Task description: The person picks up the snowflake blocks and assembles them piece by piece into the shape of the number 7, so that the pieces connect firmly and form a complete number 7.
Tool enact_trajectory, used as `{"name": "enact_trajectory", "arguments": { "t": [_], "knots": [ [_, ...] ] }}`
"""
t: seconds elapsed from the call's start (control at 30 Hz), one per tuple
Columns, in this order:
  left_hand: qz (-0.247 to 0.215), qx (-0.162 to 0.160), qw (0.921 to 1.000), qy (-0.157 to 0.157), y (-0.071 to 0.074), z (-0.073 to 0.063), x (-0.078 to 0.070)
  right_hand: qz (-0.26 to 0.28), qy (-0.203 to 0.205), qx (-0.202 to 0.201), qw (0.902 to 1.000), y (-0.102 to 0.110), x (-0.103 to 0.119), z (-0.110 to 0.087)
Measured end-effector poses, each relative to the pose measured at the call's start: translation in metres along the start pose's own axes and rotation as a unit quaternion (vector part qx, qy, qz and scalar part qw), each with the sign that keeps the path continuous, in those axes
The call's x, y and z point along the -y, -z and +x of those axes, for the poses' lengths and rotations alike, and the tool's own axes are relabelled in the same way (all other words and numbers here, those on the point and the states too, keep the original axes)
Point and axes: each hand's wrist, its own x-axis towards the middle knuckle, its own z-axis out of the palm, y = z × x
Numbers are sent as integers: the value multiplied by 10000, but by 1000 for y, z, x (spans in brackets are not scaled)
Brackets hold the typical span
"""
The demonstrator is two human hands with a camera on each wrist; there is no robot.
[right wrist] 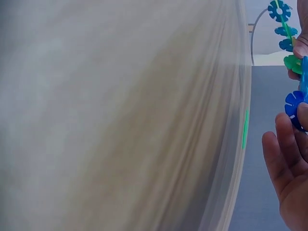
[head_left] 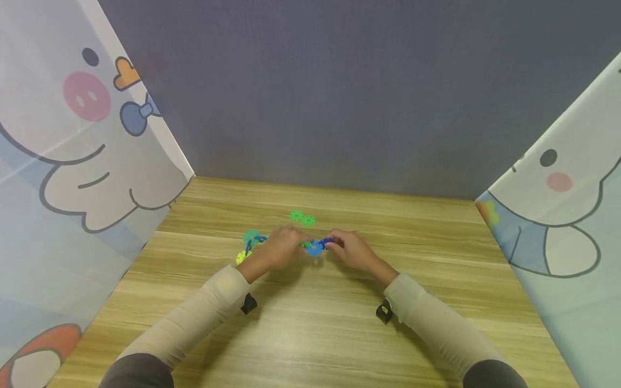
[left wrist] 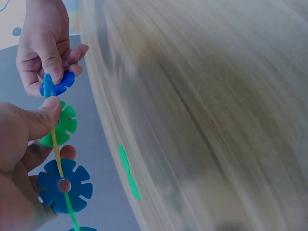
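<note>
My left hand [head_left: 283,245] grips a chain of notched plastic snowflake discs, its thumb near a green disc [left wrist: 67,124] and a yellow one seen edge-on. Farther along the chain is a blue disc [left wrist: 63,185] with a round centre hole. At the chain's right end sits a lighter blue disc [head_left: 314,248]. My right hand [head_left: 354,250] pinches a dark blue disc [right wrist: 294,107] between thumb and fingers, right at the lighter blue disc's edge. Beyond the left wrist, the chain bends past a teal disc [head_left: 252,237] to a yellow disc [head_left: 243,257].
Two joined green discs [head_left: 302,218] lie on the wood-grain table [head_left: 310,334] beyond the hands. A grey panel [head_left: 310,97] stands at the table's back edge. Cartoon-printed panels flank it on the left [head_left: 73,178] and right [head_left: 558,215].
</note>
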Motion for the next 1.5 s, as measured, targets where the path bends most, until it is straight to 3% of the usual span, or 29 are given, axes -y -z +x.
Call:
{"name": "enact_trajectory", "arguments": {
  "t": [0.4,0.7,0.93,1.13,1.3,1.5],
  "knots": [
    [191,-177,9988,411,0,-2,3,-125,6,-147,9998,-1,6,1],
    [-69,-252,9987,439,-3,-3,1,-89,31,-77,9999,-3,10,2],
    [-94,-404,9979,496,-7,3,-4,-215,207,-299,9991,-5,12,1],
    [137,-268,9977,613,2,6,-7,-182,205,-358,9990,-3,16,4],
    [-22,-106,9983,573,7,6,-3,-368,155,-265,9989,4,24,8],
    [-30,61,9987,509,3,5,0,-479,82,-235,9985,5,25,11]
  ]
}}
